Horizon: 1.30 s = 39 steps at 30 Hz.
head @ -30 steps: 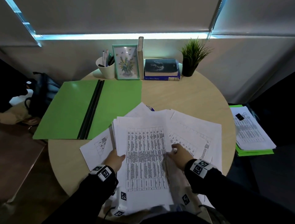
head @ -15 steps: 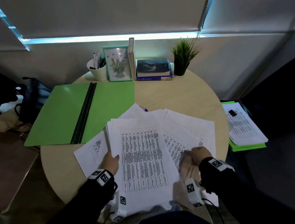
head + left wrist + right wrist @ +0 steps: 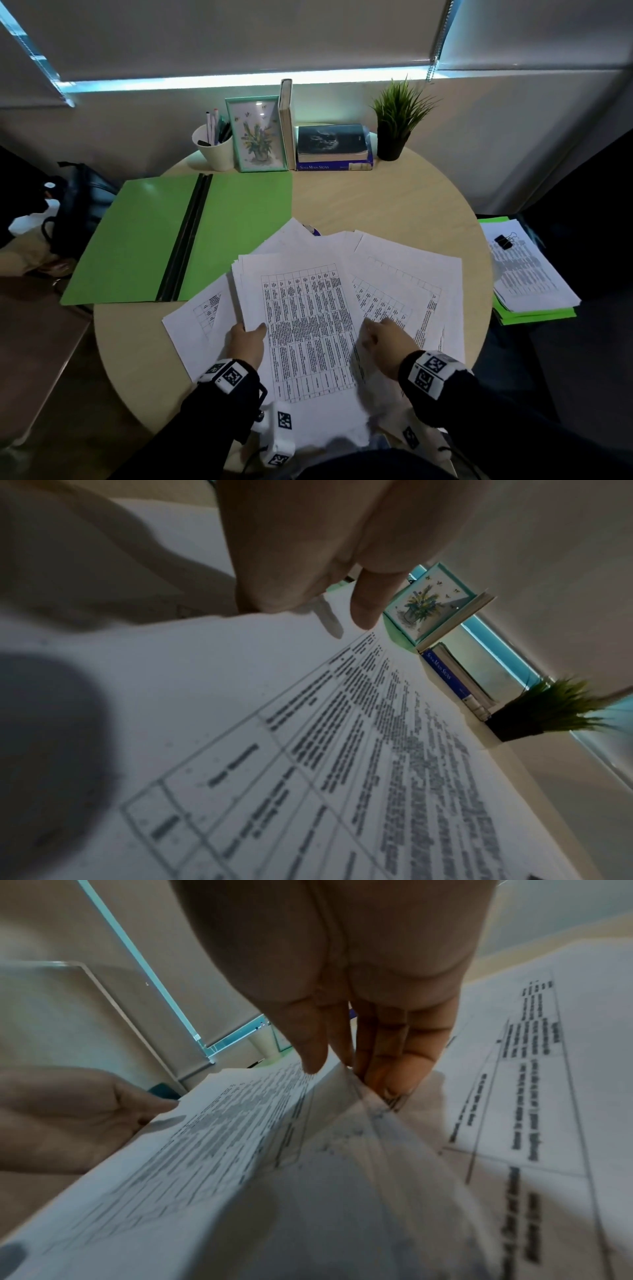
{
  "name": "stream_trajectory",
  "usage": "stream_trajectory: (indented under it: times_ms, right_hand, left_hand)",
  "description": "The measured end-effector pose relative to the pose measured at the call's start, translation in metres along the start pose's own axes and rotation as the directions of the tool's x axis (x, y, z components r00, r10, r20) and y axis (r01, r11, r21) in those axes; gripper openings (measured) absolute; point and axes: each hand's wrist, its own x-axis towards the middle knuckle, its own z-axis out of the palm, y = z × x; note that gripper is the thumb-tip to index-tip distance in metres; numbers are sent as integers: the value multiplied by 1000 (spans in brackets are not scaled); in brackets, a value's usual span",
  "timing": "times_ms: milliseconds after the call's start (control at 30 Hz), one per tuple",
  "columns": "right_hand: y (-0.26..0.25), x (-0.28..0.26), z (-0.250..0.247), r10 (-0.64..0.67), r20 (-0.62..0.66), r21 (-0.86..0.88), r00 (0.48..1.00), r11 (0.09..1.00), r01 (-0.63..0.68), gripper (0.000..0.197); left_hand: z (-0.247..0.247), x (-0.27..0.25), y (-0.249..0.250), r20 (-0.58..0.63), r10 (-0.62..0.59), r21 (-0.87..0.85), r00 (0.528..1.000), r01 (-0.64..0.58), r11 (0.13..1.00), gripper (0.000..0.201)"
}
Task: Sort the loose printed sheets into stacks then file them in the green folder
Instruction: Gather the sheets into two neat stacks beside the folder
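Observation:
An open green folder [image 3: 144,240] lies flat at the table's left. White printed sheets [image 3: 411,274] are fanned over the near middle, and one sheet [image 3: 198,318] pokes out to the left. My left hand [image 3: 253,330] grips the left edge of a raised stack of sheets [image 3: 305,325], thumb on top. My right hand [image 3: 371,329] is at the stack's right edge. In the right wrist view its thumb and fingers [image 3: 387,1066] pinch a blurred loose sheet [image 3: 359,1150]. The left wrist view shows the thumb [image 3: 366,607] over the table-printed top page [image 3: 342,750].
A pen cup [image 3: 214,150], framed flower picture [image 3: 257,133], books [image 3: 334,147] and potted plant [image 3: 397,120] line the round table's far edge. A clipped paper pile on another green folder [image 3: 527,274] sits off to the right. A black bag [image 3: 82,205] is left.
Half a second ago my right hand was out on the loose sheets at the right. It has come back left to the stack's edge with a sheet. My left hand keeps its hold.

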Motion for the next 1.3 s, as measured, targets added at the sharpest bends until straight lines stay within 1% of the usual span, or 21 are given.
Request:
stream_trajectory:
  times_ms: [67,100,133,167,200,233,267,300,333,367,400,467,533,567,667,733,833,900,1000,1167,1300]
  right_hand:
    - [0,1,1,-25,0,-29,1000,999,25,15]
    - [3,4,0,-11,-1,-29,1000,1000,11,13]
    - [6,7,-3,10,-28,-25,1000,1000,-11,17]
    - [11,11,-7,51,-56,8,997,999,-50,21]
    - [16,13,-12,90,-91,4,992,996,-90,24]
    - [22,15,-17,158,-119,-10,980,987,-160,29]
    - [29,17,-25,237,-172,6,956,971,-239,34]
    - [37,19,-31,330,-206,85,921,944,-319,37]
    - [43,19,-36,418,-202,195,886,903,-381,34]
    - [51,21,-38,484,-185,284,855,860,-425,25]
    - [56,21,-40,517,-142,365,844,820,-441,17]
    - [63,27,-38,553,-40,493,832,735,-465,31]
    - [62,25,-35,558,31,606,830,650,-459,34]
    - [61,26,-33,552,49,608,832,645,-463,35]
    - [54,25,-30,523,50,612,851,658,-440,39]
    - [48,27,-28,475,49,580,878,703,-413,31]
    - [47,32,-25,411,18,379,911,841,-387,31]
    - [49,31,-30,402,-25,273,915,884,-381,32]
    - [67,30,-41,452,-71,186,889,882,-433,36]
    - [95,33,-56,549,-161,232,820,829,-510,24]
    - [93,42,-59,514,-249,215,821,856,-471,27]
  left_hand:
    - [-1,-7,7,-31,-9,35,999,10,999,48]
    - [-4,-6,9,-29,-9,112,1000,12,994,45]
    - [-7,-9,11,-26,-28,123,999,31,992,43]
    - [-10,-10,14,22,-8,229,1000,2,973,46]
    - [-13,-15,15,68,45,392,997,-69,918,49]
    - [-15,-11,12,81,71,463,994,-101,880,49]
    - [-16,-8,11,80,55,422,995,-84,903,47]
    - [-17,-8,11,32,58,329,998,-65,942,45]
    - [-20,-8,10,-33,81,252,996,-70,965,42]
    - [-19,-5,6,-57,104,258,993,-86,962,39]
    - [-19,-3,3,-63,109,222,992,-93,971,37]
    - [-23,-3,2,-38,125,237,991,-113,965,34]
    - [-26,-4,3,-7,145,259,989,-138,956,34]
    - [-28,-4,3,13,151,266,988,-149,952,34]
    - [-32,-2,5,40,168,283,985,-173,943,34]
    - [-35,-1,5,57,186,286,981,-195,938,35]
    - [-41,1,4,48,197,263,979,-202,943,38]
    - [-48,4,6,29,208,252,978,-208,945,39]
    - [-61,11,5,-5,209,276,978,-200,940,42]
    - [-73,24,0,-16,166,324,986,-152,934,42]
    - [-69,27,-3,24,131,372,991,-130,919,41]
